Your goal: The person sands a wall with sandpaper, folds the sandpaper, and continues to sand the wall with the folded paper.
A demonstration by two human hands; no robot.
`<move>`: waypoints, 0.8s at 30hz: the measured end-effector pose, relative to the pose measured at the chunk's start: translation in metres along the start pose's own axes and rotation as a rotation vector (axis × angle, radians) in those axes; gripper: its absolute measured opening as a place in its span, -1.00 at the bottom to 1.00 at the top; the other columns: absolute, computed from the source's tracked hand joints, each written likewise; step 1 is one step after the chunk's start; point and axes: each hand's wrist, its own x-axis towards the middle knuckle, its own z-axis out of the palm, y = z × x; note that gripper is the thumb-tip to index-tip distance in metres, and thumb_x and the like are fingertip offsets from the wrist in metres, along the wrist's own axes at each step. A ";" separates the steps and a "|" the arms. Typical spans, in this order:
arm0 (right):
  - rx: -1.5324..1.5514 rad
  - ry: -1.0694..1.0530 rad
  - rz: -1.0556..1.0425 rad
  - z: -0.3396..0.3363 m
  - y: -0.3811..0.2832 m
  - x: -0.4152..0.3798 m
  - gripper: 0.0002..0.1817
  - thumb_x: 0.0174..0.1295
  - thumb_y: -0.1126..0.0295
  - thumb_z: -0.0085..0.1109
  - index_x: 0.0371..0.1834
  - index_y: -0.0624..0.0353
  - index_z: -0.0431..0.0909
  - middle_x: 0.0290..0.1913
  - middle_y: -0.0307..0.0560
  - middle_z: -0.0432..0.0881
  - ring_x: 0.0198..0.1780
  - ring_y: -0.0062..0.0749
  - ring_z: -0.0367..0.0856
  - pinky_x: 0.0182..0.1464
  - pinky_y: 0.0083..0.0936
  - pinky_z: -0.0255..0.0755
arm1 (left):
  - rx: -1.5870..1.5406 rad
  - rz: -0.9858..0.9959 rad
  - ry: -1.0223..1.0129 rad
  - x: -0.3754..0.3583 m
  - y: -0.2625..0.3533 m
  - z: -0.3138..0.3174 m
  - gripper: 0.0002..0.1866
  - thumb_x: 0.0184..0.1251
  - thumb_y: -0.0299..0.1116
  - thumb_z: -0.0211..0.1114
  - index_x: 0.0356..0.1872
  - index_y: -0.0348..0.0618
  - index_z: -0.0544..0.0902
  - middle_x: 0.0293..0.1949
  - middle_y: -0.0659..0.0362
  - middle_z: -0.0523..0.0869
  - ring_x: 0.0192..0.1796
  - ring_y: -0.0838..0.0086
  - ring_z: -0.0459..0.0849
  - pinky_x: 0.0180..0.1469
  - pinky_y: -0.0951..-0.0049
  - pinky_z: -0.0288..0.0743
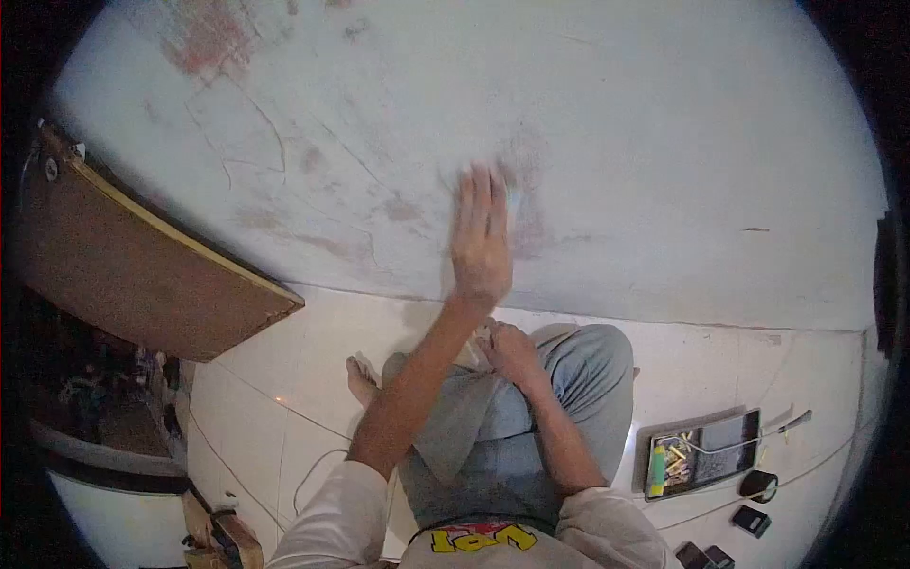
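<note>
Against the pale, stained wall point(645, 190), my left hand point(483, 228) lies with its fingers stretched upward, near a reddish smudge; the fingertips are slightly blurred. Lower down, my right hand point(512, 353) is closed in front of my lap, just below the wall's bottom edge. Its fingers are curled, and what they hold, if anything, is too small to name. Grey cloth of my clothing point(455, 427) hangs across my folded legs beneath both forearms.
A brown board point(152, 256) with a yellowish edge leans at the left. On the tiled floor point(256, 398) at the right are a tray point(701, 453) of small items, a black roll point(758, 486) and a small dark box point(750, 521). A cardboard box point(232, 539) stands lower left.
</note>
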 end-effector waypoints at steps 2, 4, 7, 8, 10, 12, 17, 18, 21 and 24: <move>-0.023 -0.082 0.003 0.001 0.005 0.001 -0.61 0.30 0.21 0.03 0.09 0.24 0.42 -0.14 0.20 0.62 -0.08 0.06 0.60 -0.05 -0.09 0.48 | -0.015 -0.064 -0.116 -0.060 0.004 0.018 -0.32 0.11 -0.78 -0.10 0.38 -0.50 0.10 0.46 -0.20 0.02 0.49 -0.14 -0.07 0.46 -0.05 -0.07; -0.051 -0.161 0.010 0.004 0.012 0.004 -0.60 0.31 0.21 0.02 0.08 0.25 0.42 -0.14 0.21 0.62 -0.09 0.07 0.61 -0.05 -0.09 0.48 | -0.044 -0.084 -0.147 -0.056 0.011 0.020 -0.32 0.07 -0.80 -0.11 0.36 -0.55 0.11 0.45 -0.22 0.01 0.48 -0.17 -0.07 0.46 -0.06 -0.06; -0.051 -0.060 -0.024 0.010 0.014 0.001 -0.64 0.28 0.22 0.04 -0.11 0.36 0.49 -0.20 0.28 0.61 -0.07 0.15 0.57 -0.04 -0.04 0.43 | 0.057 -0.125 -0.029 -0.010 0.017 0.014 -0.36 0.13 -0.74 -0.07 0.35 -0.49 0.17 0.43 -0.25 0.06 0.47 -0.17 -0.02 0.44 -0.04 0.01; -0.015 -0.026 -0.019 0.002 0.006 0.001 -0.64 0.28 0.22 0.04 -0.10 0.36 0.48 -0.21 0.27 0.61 -0.08 0.16 0.57 -0.04 -0.03 0.43 | 0.100 -0.121 0.000 0.027 0.019 -0.001 -0.41 0.20 -0.70 -0.03 0.33 -0.49 0.23 0.40 -0.27 0.13 0.46 -0.14 0.04 0.43 -0.04 0.05; 0.026 -0.018 -0.001 0.001 0.002 0.000 -0.63 0.29 0.22 0.03 -0.08 0.35 0.47 -0.22 0.26 0.61 -0.09 0.17 0.57 -0.04 -0.03 0.43 | 0.096 0.054 0.148 0.084 0.016 -0.027 -0.40 0.20 -0.70 -0.03 0.35 -0.44 0.22 0.42 -0.22 0.12 0.47 -0.12 0.02 0.44 0.03 0.06; -0.006 -0.039 -0.043 0.001 0.004 0.003 -0.61 0.31 0.18 -0.01 0.01 0.28 0.41 -0.18 0.23 0.61 -0.10 0.13 0.60 -0.07 -0.07 0.47 | 0.081 0.093 0.179 0.106 0.012 -0.037 -0.39 0.20 -0.70 -0.02 0.36 -0.41 0.21 0.43 -0.19 0.11 0.47 -0.11 0.02 0.45 0.06 0.06; -0.011 -0.018 -0.023 0.001 0.004 0.003 -0.63 0.31 0.21 -0.01 0.03 0.25 0.42 -0.19 0.22 0.62 -0.11 0.12 0.60 -0.08 -0.07 0.47 | 0.061 -0.018 0.020 0.018 0.006 -0.012 -0.36 0.15 -0.70 0.00 0.35 -0.47 0.19 0.41 -0.23 0.13 0.46 -0.12 0.05 0.43 -0.01 0.06; -0.014 -0.017 -0.020 0.001 0.004 0.001 -0.64 0.30 0.22 0.00 0.04 0.23 0.42 -0.19 0.22 0.62 -0.11 0.12 0.60 -0.08 -0.07 0.48 | 0.065 -0.069 -0.055 -0.020 0.002 0.003 -0.36 0.13 -0.71 -0.02 0.35 -0.49 0.20 0.40 -0.25 0.15 0.46 -0.13 0.07 0.42 -0.04 0.07; -0.028 -0.100 -0.023 0.015 0.023 0.002 -0.56 0.27 0.23 0.06 0.10 0.32 0.38 -0.16 0.30 0.62 -0.06 0.15 0.59 -0.02 -0.07 0.43 | 0.008 -0.120 -0.170 -0.094 0.008 0.020 -0.37 0.11 -0.74 -0.06 0.32 -0.52 0.22 0.38 -0.30 0.17 0.44 -0.17 0.10 0.40 -0.07 0.09; -0.047 -0.190 0.023 0.000 0.010 0.002 -0.55 0.27 0.23 0.06 0.12 0.31 0.38 -0.16 0.29 0.61 -0.05 0.15 0.58 -0.01 -0.07 0.42 | -0.017 -0.150 -0.175 -0.082 0.009 0.026 -0.31 0.09 -0.74 -0.08 0.37 -0.51 0.12 0.41 -0.33 0.04 0.46 -0.25 -0.06 0.45 -0.11 -0.08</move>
